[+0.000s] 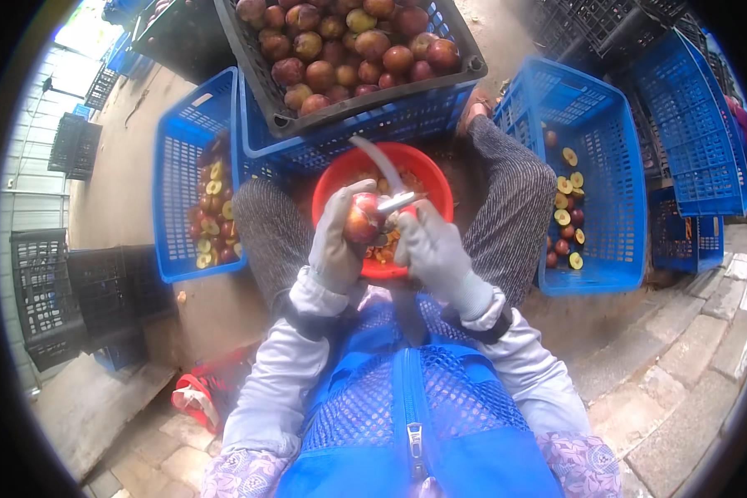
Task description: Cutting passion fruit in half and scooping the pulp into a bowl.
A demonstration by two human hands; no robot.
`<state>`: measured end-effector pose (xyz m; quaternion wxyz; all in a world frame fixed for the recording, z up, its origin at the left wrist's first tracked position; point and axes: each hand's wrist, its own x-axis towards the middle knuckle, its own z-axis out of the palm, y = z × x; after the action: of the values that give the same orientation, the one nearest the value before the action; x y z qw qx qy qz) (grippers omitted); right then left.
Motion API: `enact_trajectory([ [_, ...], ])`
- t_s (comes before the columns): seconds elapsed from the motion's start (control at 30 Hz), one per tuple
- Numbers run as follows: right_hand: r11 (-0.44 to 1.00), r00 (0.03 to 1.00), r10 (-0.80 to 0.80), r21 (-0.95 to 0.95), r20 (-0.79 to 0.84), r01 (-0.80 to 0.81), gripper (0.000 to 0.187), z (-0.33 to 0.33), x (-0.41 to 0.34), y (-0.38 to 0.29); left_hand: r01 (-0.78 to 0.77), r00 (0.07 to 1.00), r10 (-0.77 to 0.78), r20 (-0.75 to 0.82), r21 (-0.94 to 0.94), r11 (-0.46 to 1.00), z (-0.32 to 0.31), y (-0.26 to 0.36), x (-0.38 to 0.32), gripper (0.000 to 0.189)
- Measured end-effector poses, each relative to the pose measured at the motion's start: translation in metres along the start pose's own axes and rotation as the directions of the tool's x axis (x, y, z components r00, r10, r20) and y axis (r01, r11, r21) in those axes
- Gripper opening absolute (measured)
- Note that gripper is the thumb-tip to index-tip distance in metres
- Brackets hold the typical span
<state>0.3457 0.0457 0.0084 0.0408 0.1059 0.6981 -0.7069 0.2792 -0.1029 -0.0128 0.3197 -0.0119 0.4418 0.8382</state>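
My left hand (336, 239), in a pale work glove, holds a red and yellow plum (362, 219). My right hand (434, 249), gloved as well, grips a knife by its red handle, the metal part of the knife (397, 202) lying against the plum's right side. A blurred pale strip (380, 162) rises above the knife; I cannot tell whether it is part of the blade. Both hands are over a red plastic basin (420, 163) between my knees, which contains orange-yellow fruit pieces (383, 249).
A black crate (380, 96) heaped with whole plums rests on a blue crate ahead. Blue crates with halved and whole plums stand at left (168, 187) and right (616, 205). Stacked blue crates (691, 124) are farther right, black crates (46, 286) at left. A red bag (196, 398) lies behind left.
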Motion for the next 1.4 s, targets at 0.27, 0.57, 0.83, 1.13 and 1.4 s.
enact_trajectory([
  [0.27, 0.762, 0.913, -0.385, -0.604, -0.135, 0.232, 0.021, 0.018, -0.005, 0.029, -0.206, 0.966, 0.238, -0.099, 0.257, 0.944, -0.003, -0.015, 0.0, 0.042],
  [0.57, 0.572, 0.851, -0.524, -0.758, -0.045, 0.312, 0.024, 0.018, 0.009, 0.051, -0.137, 0.911, 0.24, -0.335, 0.302, 0.943, 0.0, -0.027, 0.007, 0.033],
  [0.83, 0.997, 0.983, 0.048, -0.05, -0.179, -0.058, 0.029, 0.047, 0.012, 0.061, -0.296, 0.871, 0.39, -0.299, 0.314, 0.902, -0.008, -0.037, 0.012, 0.033],
  [1.13, 0.687, 0.963, -0.238, -0.722, -0.126, 0.076, 0.025, 0.033, 0.018, 0.065, -0.239, 0.801, 0.425, -0.422, 0.425, 0.873, 0.002, -0.043, 0.014, 0.036],
  [1.4, 0.817, 0.897, 0.439, 0.393, 0.05, -0.422, 0.044, 0.032, 0.017, 0.049, -0.236, 0.834, 0.295, -0.465, 0.182, 0.954, -0.002, -0.04, 0.018, 0.033],
])
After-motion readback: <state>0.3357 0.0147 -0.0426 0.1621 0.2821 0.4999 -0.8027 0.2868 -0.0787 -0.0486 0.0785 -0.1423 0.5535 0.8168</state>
